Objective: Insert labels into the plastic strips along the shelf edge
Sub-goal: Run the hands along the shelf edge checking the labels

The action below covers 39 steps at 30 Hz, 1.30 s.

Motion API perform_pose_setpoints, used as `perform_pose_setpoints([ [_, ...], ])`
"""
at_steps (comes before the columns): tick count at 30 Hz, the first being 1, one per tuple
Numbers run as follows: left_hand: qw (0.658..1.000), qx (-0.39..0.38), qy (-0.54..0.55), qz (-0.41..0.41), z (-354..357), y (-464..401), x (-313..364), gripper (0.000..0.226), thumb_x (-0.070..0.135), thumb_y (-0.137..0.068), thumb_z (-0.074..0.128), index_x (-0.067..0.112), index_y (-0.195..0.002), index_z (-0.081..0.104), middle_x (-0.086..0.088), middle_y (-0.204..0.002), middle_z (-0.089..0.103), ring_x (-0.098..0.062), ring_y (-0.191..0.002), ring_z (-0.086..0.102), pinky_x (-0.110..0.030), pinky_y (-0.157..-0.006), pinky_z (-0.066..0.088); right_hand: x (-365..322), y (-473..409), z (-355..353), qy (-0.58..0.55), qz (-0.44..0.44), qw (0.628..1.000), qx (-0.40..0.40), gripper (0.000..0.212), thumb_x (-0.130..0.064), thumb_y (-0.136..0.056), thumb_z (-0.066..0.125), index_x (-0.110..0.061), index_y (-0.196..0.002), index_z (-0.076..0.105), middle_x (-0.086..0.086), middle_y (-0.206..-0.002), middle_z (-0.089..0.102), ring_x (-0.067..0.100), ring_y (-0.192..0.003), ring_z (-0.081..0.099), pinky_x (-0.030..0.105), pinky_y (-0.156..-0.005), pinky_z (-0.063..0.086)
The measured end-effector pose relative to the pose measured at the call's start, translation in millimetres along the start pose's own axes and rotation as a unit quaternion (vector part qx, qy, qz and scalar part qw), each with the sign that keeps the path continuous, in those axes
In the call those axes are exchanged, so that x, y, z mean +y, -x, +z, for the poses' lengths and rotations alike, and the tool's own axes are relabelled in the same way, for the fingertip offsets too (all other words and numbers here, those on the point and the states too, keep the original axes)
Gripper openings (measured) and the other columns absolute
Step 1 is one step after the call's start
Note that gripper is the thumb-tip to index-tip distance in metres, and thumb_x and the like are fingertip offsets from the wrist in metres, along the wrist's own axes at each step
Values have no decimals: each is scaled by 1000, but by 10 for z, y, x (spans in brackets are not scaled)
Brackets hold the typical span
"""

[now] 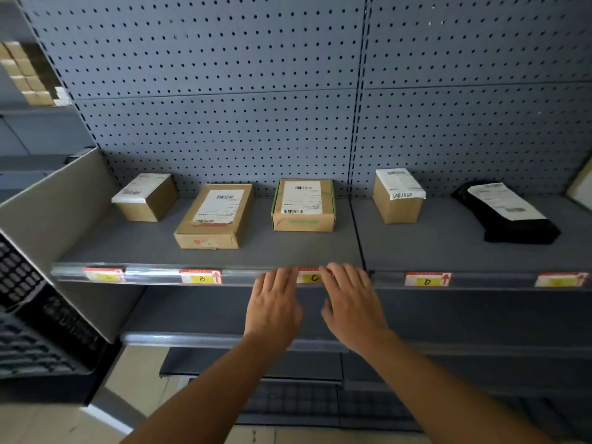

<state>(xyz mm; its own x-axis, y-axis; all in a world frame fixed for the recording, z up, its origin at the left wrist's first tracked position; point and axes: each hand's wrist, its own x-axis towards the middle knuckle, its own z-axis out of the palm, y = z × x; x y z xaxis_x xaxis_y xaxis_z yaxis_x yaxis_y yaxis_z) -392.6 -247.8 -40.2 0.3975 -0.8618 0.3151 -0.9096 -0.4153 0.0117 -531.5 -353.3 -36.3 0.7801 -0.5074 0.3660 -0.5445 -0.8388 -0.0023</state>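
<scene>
A clear plastic strip [153, 274] runs along the front edge of the grey shelf. Red, white and yellow labels sit in it: one at the far left [103, 274], label B [201, 276], label C [311, 277], label D [427, 279] and one at the far right [560, 279]. My left hand [275, 302] and my right hand [350, 302] flank label C, fingers spread, fingertips resting on the strip on either side of it. Neither hand holds anything. Label C is partly covered by my fingers.
On the shelf [288, 248] stand several parcels: brown boxes [145, 197], [214, 216], [302, 205], [397, 195] and a black bag [506, 213]. A pegboard back wall [224, 107] rises behind. A black crate [32, 315] is at the left. Lower shelves [208, 339] lie below.
</scene>
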Motion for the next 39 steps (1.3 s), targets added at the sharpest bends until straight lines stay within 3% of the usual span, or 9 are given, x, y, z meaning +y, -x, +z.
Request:
perform_pose_setpoints([
  [14, 1000, 8, -4, -4, -20, -73, -15, 50, 33, -93, 53, 20, -140, 43, 1, -134, 47, -20, -121, 45, -39, -115, 33, 80, 34, 86, -9, 2, 1000, 14, 62, -23, -81, 69, -9, -138, 49, 10, -131, 51, 29, -119, 51, 45, -108, 43],
  [23, 1000, 13, 9, -5, 38, -82, -64, 47, 33, -94, 54, 22, -138, 43, 2, -134, 48, -19, -122, 44, -37, -115, 31, 74, -77, 24, 3, -21, 999, 36, 46, -21, -81, 65, -10, -124, 54, 8, -117, 55, 28, -106, 53, 42, -98, 45],
  [39, 1000, 5, 6, 17, 15, -157, -66, 41, 32, -94, 49, 19, -133, 45, 0, -126, 49, -20, -115, 45, -38, -112, 34, 93, -65, 39, 10, 8, 1000, -3, 38, -24, -84, 60, -15, -120, 56, 1, -115, 55, 23, -101, 51, 38, -92, 44],
])
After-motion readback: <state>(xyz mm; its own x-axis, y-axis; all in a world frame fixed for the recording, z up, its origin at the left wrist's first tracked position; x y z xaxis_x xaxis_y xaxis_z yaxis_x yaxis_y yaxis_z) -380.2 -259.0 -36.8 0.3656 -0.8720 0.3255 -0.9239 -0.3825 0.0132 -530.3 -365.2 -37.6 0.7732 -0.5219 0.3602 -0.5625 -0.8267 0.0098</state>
